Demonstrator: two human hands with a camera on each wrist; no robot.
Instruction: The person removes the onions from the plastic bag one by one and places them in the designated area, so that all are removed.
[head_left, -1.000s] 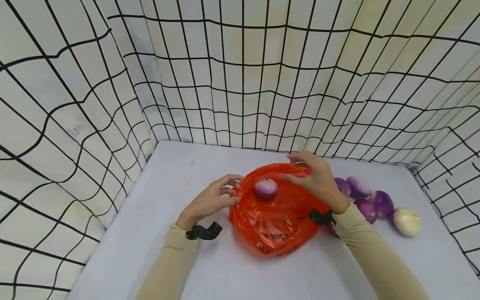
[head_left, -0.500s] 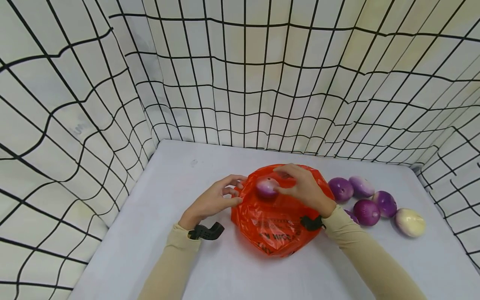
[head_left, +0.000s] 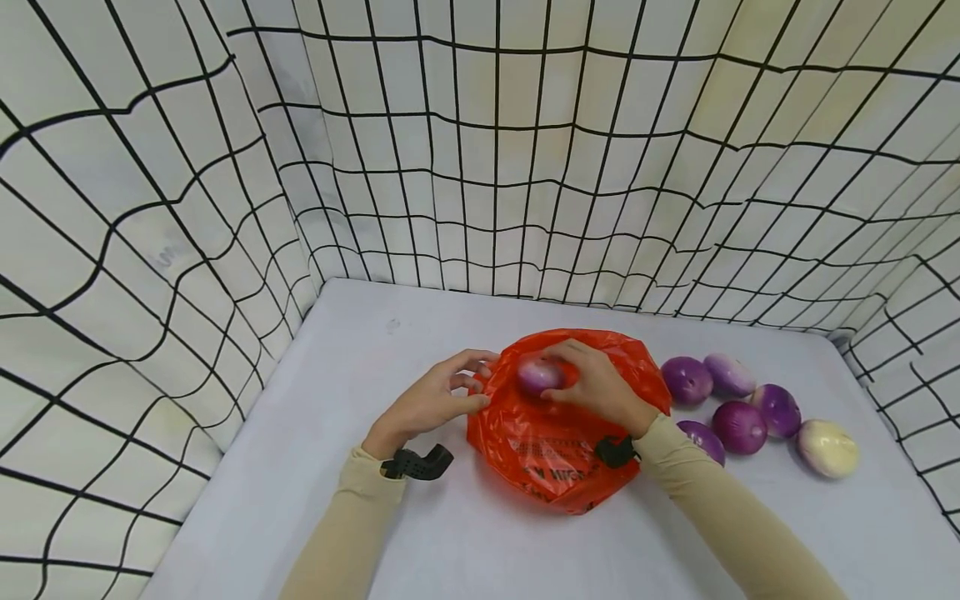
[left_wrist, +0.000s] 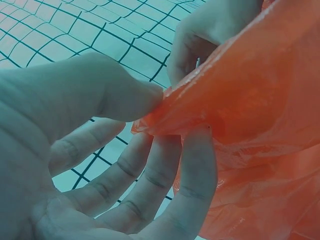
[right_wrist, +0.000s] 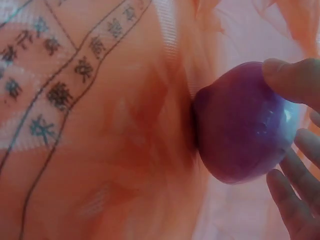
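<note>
A red plastic bag (head_left: 551, 454) with dark printing lies on the white table, its mouth spread. Just inside the mouth is a purple onion (head_left: 534, 377). My left hand (head_left: 431, 402) pinches the left edge of the bag between thumb and fingers, and the left wrist view shows the gathered plastic (left_wrist: 165, 112) there. With its thumb on one side and fingers on the other, my right hand (head_left: 600, 387) grips the onion. In the right wrist view the onion (right_wrist: 242, 127) is smooth and shiny, its pointed end against the bag's film.
Several purple onions (head_left: 740, 427) lie in a loose group to the right of the bag, with a pale, whitish onion (head_left: 827, 448) at their right end. A black net (head_left: 495, 175) over white walls encloses the table (head_left: 390, 350) at the back and sides.
From over the bag's right side, my right hand has moved left and down to the onion and taken hold of it. My left hand stays at the bag's left edge.
</note>
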